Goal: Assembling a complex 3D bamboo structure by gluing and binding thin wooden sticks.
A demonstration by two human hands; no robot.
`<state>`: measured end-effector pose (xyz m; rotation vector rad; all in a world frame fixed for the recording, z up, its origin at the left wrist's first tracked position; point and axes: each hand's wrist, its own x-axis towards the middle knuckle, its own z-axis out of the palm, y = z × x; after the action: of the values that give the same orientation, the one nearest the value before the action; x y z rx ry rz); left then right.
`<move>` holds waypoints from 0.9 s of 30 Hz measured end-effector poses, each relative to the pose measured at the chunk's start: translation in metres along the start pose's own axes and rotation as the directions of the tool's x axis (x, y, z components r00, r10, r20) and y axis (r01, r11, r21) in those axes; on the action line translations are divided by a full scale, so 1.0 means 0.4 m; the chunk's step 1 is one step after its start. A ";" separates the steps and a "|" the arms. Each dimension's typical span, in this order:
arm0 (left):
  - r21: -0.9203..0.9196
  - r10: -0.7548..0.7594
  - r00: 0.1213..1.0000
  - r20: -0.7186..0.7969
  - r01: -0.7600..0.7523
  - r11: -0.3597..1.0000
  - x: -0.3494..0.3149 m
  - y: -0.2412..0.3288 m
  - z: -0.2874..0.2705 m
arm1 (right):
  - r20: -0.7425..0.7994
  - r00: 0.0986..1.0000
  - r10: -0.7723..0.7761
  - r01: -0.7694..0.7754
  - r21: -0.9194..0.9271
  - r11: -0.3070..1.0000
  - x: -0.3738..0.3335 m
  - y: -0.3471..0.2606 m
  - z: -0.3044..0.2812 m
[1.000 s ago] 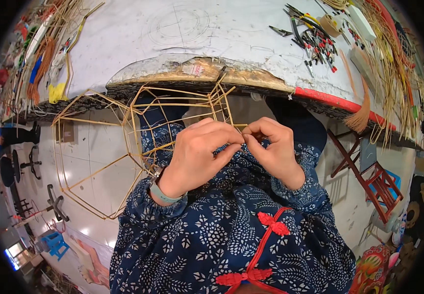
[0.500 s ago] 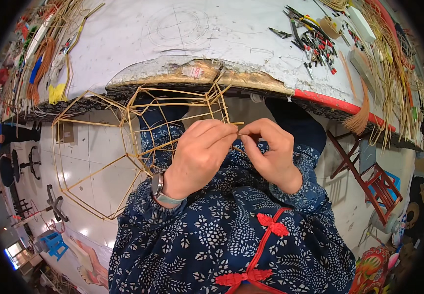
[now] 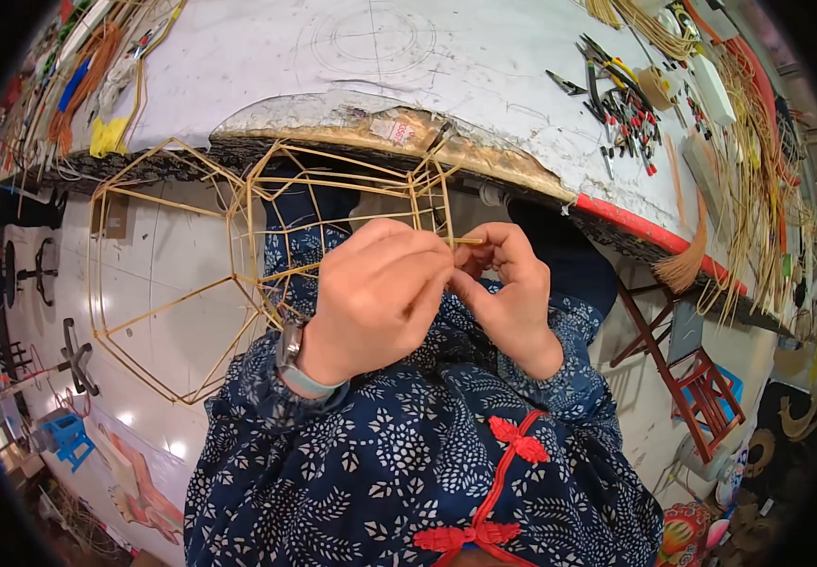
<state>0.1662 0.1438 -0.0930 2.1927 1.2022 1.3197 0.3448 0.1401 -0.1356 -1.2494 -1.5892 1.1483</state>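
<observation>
A large openwork frame of thin bamboo strips point(image 3: 170, 305), built of many-sided cells joined at the corners, spans from the left to my hands, below the table edge. My left hand point(image 3: 370, 288) is closed on the right end of this frame, its fingers curled over the strips. Facing it, my right hand point(image 3: 514, 300) has thumb and fingers bent in a pinch beside the strip end point(image 3: 469, 241) that sticks out there. The fingertips of both hands meet or nearly meet; what lies between them is hidden.
The white table point(image 3: 266, 57) has a worn, broken front edge. Pliers point(image 3: 607, 71) and a pile of small red-tipped clips point(image 3: 630, 123) lie at its far right. Long strips point(image 3: 758, 142) hang over the right edge. A folding wooden chair point(image 3: 706, 402) stands right, a blue stool point(image 3: 70, 438) lower left.
My left hand has turned a little and its fingers have closed further over the joint. My right fingers have shifted around the strip end. The view has tilted slightly.
</observation>
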 end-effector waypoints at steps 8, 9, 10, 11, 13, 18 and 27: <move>-0.442 -0.158 0.962 0.222 0.243 0.863 -0.008 -0.021 -0.013 | -0.180 0.974 -0.137 0.136 -0.020 0.991 -0.007 0.000 0.010; -0.455 -0.133 0.963 0.233 0.229 0.861 -0.008 -0.023 -0.006 | -0.167 0.958 -0.233 0.214 -0.127 0.969 -0.005 -0.013 0.004; -0.468 -0.108 0.964 0.244 0.214 0.858 -0.009 -0.026 -0.001 | -0.143 0.934 -0.327 0.290 -0.231 0.929 -0.002 -0.026 -0.001; -0.472 -0.117 0.965 0.235 0.218 0.854 -0.010 -0.027 0.000 | -0.106 0.903 -0.416 0.363 -0.328 0.872 -0.001 -0.033 -0.004; -0.465 -0.100 0.969 0.224 0.197 0.863 -0.014 -0.029 -0.002 | -0.105 0.882 -0.459 0.394 -0.367 0.843 -0.005 -0.029 -0.003; 0.015 -0.100 0.990 -0.101 0.102 0.995 -0.016 -0.035 0.026 | -0.108 0.863 -0.493 0.416 -0.403 0.815 -0.020 0.001 -0.011; 0.224 -0.057 0.997 0.060 0.043 0.974 -0.029 -0.043 0.052 | -0.030 0.996 0.086 -0.083 0.088 0.993 0.027 0.064 -0.052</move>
<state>0.1725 0.1480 -0.1213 2.3202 1.4306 1.1308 0.3688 0.1568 -0.1539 -1.2831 -1.4580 1.2297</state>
